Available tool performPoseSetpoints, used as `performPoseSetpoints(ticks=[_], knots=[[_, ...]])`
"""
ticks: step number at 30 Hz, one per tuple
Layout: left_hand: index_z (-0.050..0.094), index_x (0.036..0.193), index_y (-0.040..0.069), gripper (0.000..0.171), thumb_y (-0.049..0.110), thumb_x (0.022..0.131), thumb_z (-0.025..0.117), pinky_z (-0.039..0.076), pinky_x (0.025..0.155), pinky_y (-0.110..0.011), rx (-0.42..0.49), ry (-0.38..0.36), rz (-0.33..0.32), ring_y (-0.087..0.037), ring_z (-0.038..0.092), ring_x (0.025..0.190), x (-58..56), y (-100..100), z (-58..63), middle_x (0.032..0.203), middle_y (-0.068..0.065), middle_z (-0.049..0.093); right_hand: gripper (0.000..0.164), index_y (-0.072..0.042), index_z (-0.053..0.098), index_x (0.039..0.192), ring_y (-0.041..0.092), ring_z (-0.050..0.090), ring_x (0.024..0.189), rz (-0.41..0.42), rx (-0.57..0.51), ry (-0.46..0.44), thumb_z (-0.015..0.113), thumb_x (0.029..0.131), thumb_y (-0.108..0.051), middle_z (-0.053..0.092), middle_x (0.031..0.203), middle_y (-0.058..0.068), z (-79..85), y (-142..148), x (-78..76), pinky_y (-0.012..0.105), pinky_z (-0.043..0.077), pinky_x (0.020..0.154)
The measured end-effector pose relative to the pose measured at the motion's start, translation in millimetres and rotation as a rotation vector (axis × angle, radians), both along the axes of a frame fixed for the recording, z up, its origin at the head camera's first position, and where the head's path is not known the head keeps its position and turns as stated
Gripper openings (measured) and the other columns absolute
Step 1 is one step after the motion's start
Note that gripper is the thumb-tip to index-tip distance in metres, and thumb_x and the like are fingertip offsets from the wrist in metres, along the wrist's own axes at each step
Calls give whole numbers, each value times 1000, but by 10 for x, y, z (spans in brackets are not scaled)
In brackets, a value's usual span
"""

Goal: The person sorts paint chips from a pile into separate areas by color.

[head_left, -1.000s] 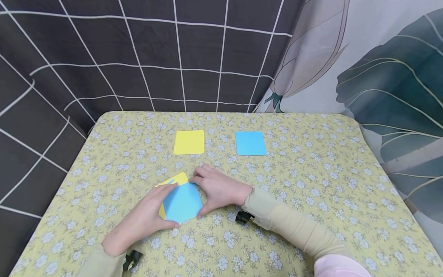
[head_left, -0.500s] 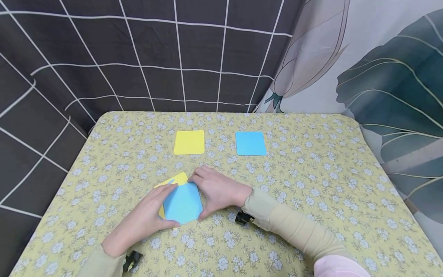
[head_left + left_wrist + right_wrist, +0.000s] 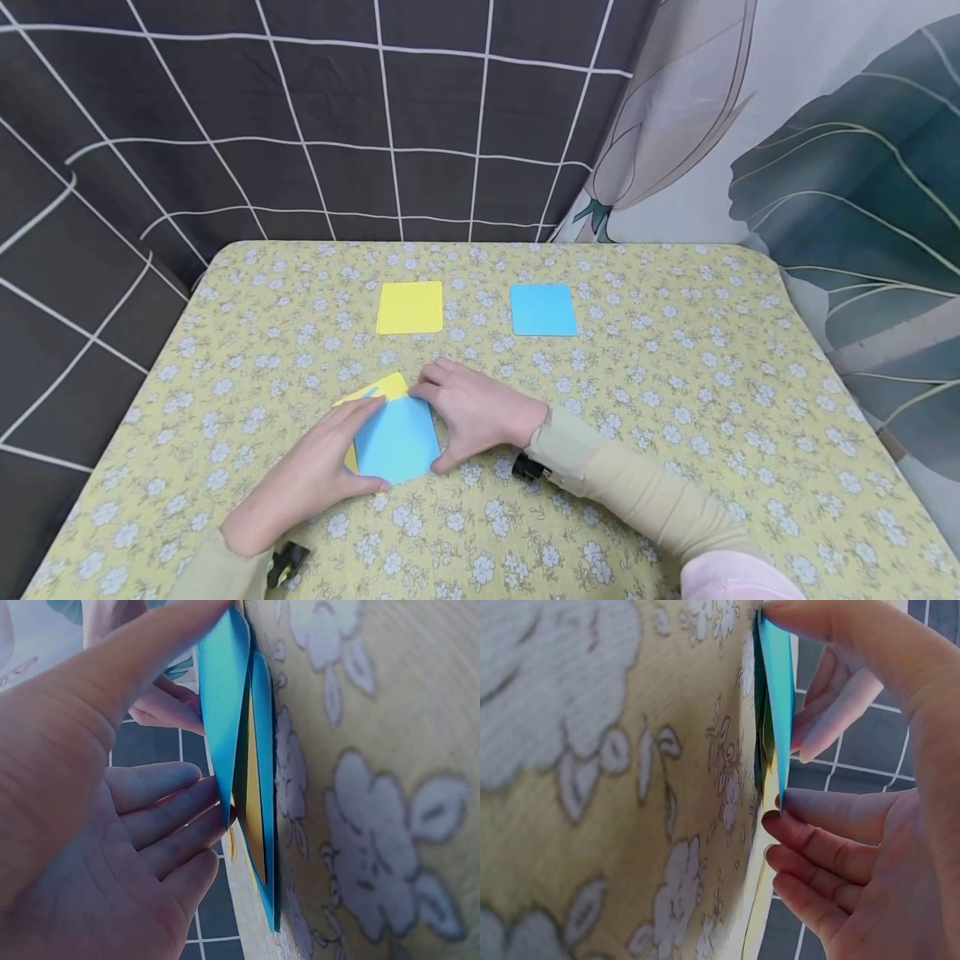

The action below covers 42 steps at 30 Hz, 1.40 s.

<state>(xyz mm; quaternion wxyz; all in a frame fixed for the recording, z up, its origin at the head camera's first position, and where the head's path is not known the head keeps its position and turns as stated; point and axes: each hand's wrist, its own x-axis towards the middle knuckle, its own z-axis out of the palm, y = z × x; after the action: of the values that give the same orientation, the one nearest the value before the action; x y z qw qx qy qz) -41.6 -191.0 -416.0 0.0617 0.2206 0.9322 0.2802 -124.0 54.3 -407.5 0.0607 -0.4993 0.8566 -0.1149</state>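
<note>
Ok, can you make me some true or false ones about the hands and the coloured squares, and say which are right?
1. The left hand and right hand both hold a blue sheet. True.
2. Nothing lies under that blue sheet. False: a yellow sheet peeks out from beneath it.
3. A yellow square and a blue square lie beyond the hands. True.
4. Those two squares are touching. False: there's a gap between them.
5. The tablecloth has a flowery pattern. True.
</note>
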Motion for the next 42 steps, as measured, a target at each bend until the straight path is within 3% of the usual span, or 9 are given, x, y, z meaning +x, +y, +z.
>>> performPoseSetpoints(ticks=[6,13,23,33,42], knots=[[38,154,-3,118,42,62,97,40,108,-59,9,17,-12,-40,44,136,-23,25,17,153,-21,43,97,-3,61,137,13,49,109,-21,-65,-65,85,64,-63,57,124,2,31,65,-30,21,46,95],[37,154,-2,116,37,64,97,40,109,-57,-12,47,-36,-38,43,137,-105,79,94,153,-18,44,98,-6,60,138,11,47,110,-68,-98,-110,87,62,-60,56,124,0,93,164,-64,20,46,94],[36,155,-2,114,40,67,95,39,112,-53,-32,69,-84,-34,44,138,-394,277,193,154,-17,43,108,-2,56,142,13,48,111,-158,-160,-60,90,60,-63,53,127,2,120,402,-132,24,48,96],[34,156,-2,114,44,71,93,31,117,-49,-55,69,-164,-33,36,144,-701,660,275,158,-19,38,109,-2,53,145,15,48,116,-289,-188,-82,92,60,-58,51,133,3,132,814,-208,31,49,99],[34,156,-3,111,42,73,93,32,118,-42,-45,86,-236,-29,39,142,-920,1002,270,157,-16,40,111,-2,49,148,21,49,122,-388,-212,-88,89,65,-63,48,140,7,42,1142,-215,39,50,100]])
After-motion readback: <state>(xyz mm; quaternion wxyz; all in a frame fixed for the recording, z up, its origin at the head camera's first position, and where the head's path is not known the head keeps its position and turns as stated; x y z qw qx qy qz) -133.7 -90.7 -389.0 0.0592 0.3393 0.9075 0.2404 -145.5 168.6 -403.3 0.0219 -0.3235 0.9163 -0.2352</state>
